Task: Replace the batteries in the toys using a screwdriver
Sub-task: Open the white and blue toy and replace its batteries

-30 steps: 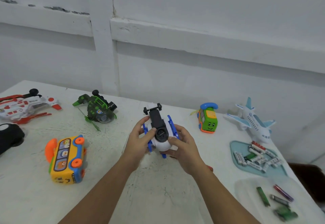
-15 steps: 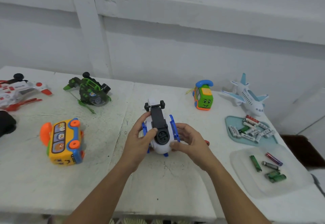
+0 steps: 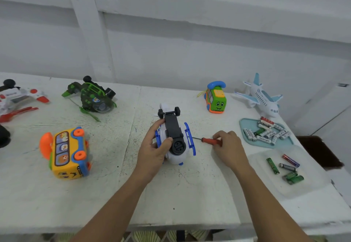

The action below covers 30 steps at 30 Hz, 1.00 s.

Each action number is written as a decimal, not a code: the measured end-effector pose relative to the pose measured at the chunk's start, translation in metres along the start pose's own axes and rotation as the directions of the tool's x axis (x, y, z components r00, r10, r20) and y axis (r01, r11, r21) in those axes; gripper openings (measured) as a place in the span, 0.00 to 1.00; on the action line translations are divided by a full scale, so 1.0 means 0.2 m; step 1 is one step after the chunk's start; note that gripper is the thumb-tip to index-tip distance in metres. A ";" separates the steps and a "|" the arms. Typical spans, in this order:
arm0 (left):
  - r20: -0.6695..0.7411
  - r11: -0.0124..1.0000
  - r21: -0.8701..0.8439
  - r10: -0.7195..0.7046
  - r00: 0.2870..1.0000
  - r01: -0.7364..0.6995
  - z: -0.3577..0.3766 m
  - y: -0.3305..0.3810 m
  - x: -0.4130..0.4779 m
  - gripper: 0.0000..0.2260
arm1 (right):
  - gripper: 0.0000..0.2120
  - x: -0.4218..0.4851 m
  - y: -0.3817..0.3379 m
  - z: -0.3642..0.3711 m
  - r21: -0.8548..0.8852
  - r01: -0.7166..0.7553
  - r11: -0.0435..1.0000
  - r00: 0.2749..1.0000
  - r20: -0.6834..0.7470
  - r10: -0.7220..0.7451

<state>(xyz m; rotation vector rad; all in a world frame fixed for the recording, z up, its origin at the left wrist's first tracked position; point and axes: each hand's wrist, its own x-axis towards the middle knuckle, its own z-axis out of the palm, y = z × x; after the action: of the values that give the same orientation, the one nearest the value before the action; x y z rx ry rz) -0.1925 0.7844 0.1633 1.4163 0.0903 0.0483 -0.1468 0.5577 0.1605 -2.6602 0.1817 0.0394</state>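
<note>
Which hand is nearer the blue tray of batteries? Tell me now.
Right. The right hand, pinching the screwdriver, lies just left of the blue tray; the left hand holds the white toy, farther left.

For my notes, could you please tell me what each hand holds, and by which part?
Left hand grips the white-and-blue toy by its side; right hand grips the red screwdriver by its handle.

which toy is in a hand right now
The white-and-blue toy, black underside up: the left hand grips it. The right hand pinches only the screwdriver.
</note>
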 end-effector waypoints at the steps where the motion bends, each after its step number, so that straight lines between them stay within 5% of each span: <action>1: 0.001 1.000 -0.009 0.001 1.000 -0.001 0.00 0.00 0.00 0.21 | 0.13 0.01 0.00 -0.01 0.012 -0.016 1.000 1.000 0.008 0.016; 5: 0.005 0.999 -0.036 0.006 1.000 -0.006 -0.01 -0.01 0.01 0.20 | 0.07 0.03 -0.02 -0.08 0.053 -0.034 0.998 0.998 0.049 0.031; 8: 0.013 0.999 -0.050 -0.006 1.000 0.007 -0.02 -0.02 0.02 0.21 | 0.02 0.02 -0.07 -0.17 0.369 -0.079 0.926 0.997 0.018 0.078; 12: 0.008 0.999 -0.047 -0.009 1.000 0.009 -0.02 -0.02 0.02 0.21 | 0.03 -0.01 -0.23 -0.28 0.813 0.012 0.582 0.998 -0.050 0.048; 15: 0.009 0.999 -0.039 -0.011 1.000 0.012 -0.02 -0.02 0.01 0.21 | 0.03 -0.03 -0.37 -0.36 0.930 0.138 0.341 0.988 -0.153 0.015; 18: 0.008 0.999 -0.042 -0.012 1.000 0.012 -0.01 0.00 0.00 0.21 | 0.04 -0.05 -0.46 -0.40 0.949 0.230 0.217 0.973 -0.230 -0.022; 30: -0.004 0.999 0.027 0.021 1.000 -0.021 0.00 0.00 -0.01 0.22 | 0.08 -0.06 -0.54 -0.30 0.781 0.418 0.464 0.908 -0.375 -0.188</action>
<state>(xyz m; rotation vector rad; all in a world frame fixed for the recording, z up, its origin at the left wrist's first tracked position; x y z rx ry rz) -0.1936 0.7851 0.1636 1.4444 0.0801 0.0672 -0.1452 0.6264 0.2643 -1.6279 -0.1858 -0.3997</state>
